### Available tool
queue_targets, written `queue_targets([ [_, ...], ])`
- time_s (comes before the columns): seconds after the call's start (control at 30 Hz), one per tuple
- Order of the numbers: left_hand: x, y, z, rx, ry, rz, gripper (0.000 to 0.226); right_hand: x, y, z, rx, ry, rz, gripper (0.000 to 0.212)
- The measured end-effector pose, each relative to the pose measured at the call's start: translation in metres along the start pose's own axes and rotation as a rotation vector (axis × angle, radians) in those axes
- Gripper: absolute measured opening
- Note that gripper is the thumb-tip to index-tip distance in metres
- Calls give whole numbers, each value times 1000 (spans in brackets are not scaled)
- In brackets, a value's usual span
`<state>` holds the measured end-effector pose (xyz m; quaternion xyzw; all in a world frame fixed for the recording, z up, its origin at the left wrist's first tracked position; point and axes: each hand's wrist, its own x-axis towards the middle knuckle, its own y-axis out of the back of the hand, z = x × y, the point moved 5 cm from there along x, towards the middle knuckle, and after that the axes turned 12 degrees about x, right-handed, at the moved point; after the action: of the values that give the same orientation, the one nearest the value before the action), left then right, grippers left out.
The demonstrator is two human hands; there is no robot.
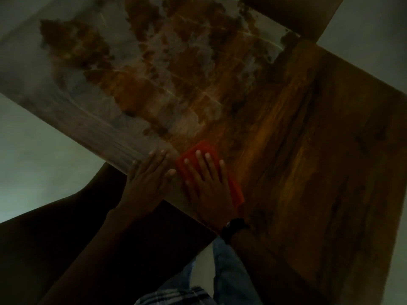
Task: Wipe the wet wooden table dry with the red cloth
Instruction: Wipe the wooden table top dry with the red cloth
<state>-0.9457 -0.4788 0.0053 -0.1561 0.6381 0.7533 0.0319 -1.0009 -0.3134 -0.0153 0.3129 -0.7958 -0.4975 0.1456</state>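
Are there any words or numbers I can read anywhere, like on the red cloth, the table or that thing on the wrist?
None can be read in this picture.
Red cloth: plain, no writing shows.
Wooden table: only wood grain and wet patches, no letters or numbers.
Black band at the right hand's wrist: a tiny pale spot, too small and dark to read.
Left hand: nothing written.

It is dim where I stand, and my arms and the near floor sink almost to black. Pale glare lies across the far, wet half of the wooden table (66, 69) (a sheen from light somewhere ahead of me), washing the grain to grey. Everything looks soft and slightly smeared, and the frame is tilted.
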Motion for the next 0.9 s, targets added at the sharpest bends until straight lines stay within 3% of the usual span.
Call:
queue_targets([
  [0.1, 0, 9, 5, -60, -22, 8, 86, -39, -17, -24, 33, 86, -31, 53],
  [0.23, 5, 20, 8, -97, -66, 44, 80, -71, -11, -6, -34, 120, -43, 51],
  [0.4, 10, 21, 8, -144, 2, 29, 77, -68, 24, 51, -169, -103, -87, 56],
  [0.53, 11, 16, 5, -202, 37, 22, 77, -13, 31, 53, -94, -215, 25, 57],
  [0.8, 11, 23, -4, -236, 62, 80, 72, -16, -24, -43, 19, 98, -93, 54],
  [0.9, 11, 24, -6, -231, 47, 78, 71, -42, -26, -38, 22, 146, -59, 52],
])
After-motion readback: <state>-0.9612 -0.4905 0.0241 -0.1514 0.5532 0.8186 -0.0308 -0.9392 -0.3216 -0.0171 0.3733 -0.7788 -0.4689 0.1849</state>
